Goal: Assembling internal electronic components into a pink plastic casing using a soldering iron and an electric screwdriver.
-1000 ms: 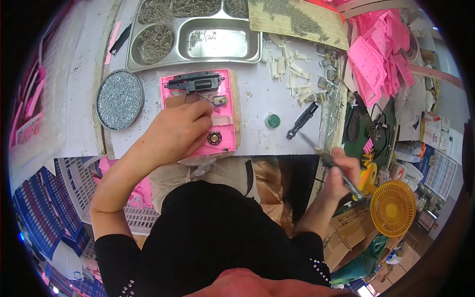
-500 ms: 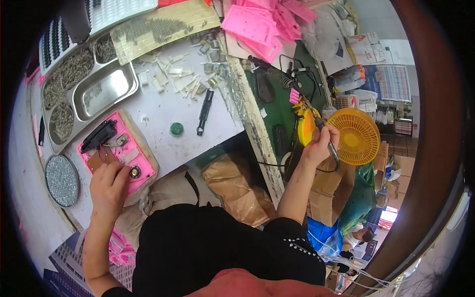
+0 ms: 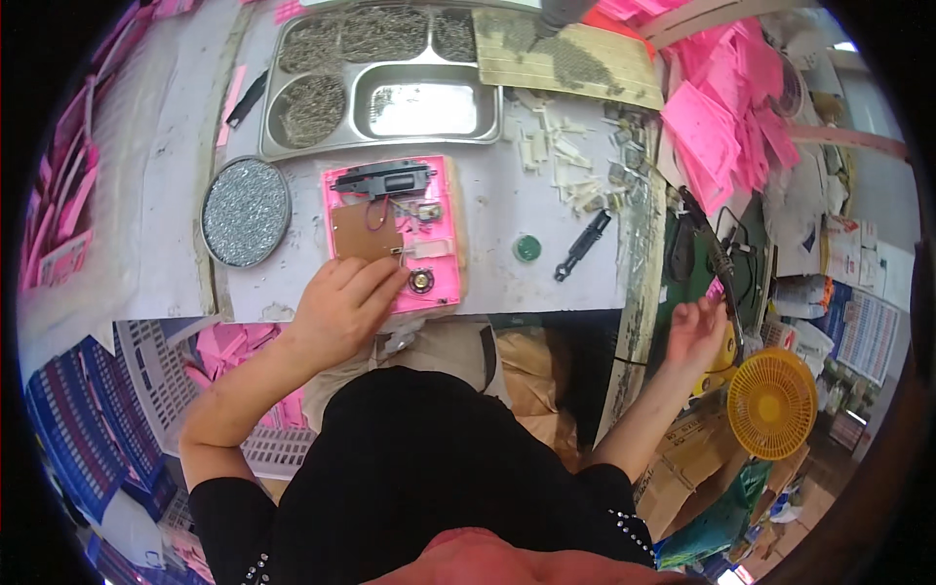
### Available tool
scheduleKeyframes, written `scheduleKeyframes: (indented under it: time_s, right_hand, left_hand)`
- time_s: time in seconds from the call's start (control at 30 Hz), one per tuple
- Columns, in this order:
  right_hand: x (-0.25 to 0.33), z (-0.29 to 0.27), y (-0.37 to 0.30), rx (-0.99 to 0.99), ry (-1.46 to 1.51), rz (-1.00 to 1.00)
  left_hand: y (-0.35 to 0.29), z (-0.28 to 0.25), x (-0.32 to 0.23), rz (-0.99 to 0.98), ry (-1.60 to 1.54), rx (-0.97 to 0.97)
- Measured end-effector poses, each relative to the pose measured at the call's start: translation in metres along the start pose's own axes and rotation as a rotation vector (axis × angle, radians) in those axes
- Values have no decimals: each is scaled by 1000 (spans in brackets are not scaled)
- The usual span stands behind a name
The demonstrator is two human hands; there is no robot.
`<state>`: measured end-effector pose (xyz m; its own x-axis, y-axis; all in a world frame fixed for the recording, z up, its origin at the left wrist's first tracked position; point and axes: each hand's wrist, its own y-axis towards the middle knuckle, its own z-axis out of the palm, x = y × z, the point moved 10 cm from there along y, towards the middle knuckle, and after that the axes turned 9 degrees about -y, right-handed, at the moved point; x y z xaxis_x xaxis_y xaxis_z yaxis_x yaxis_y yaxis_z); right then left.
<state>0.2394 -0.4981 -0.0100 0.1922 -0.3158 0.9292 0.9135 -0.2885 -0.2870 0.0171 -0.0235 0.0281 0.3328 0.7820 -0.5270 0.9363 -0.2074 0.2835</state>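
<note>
My left hand [image 3: 351, 304] rests at the near edge of a pink plastic housing [image 3: 450, 200], fingers closed together over the near end of a brown circuit board [image 3: 366, 231]. What lies under the fingertips is hidden. The housing also holds a black elongated part [image 3: 385, 179], thin wires, a whitish strip [image 3: 429, 250] and a small round speaker-like part [image 3: 421, 281]. Off to the right, my right hand [image 3: 694, 336] is raised with loosely curled, parted fingers and nothing visible in it. Just beside it is the soldering iron [image 3: 738, 331] at its stand, partly covered.
A steel compartment tray [image 3: 380, 144] of small metal parts stands behind the housing. Left of it is a round tin [image 3: 246, 213] of silvery bits. White plastic pieces [image 3: 556, 146], a green solder spool [image 3: 526, 248] and a black bar [image 3: 583, 246] lie right. A yellow basket [image 3: 772, 404] is far right.
My right hand has let go of the soldering iron, and its fingers have loosened. The view has swung left, so the bench appears shifted right. My left hand stays at the housing.
</note>
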Motion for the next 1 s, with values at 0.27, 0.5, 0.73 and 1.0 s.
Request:
scheduleKeyframes:
  time_s: [0.27, 0.5, 0.73, 1.0]
  right_hand:
    - [-47, 174, -125, 617, -499, -286]
    - [-72, 305, -180, 973, -916, -724]
    - [-102, 341, -183, 961, -1091, -816]
    - [-107, 356, -195, 949, -1422, -912]
  left_hand:
    - [18, 0, 0, -46, 4, -1]
    - [13, -2, 5, -53, 54, -40]
    - [21, -13, 2, -8, 65, -116]
    - [50, -20, 21, -39, 121, -127]
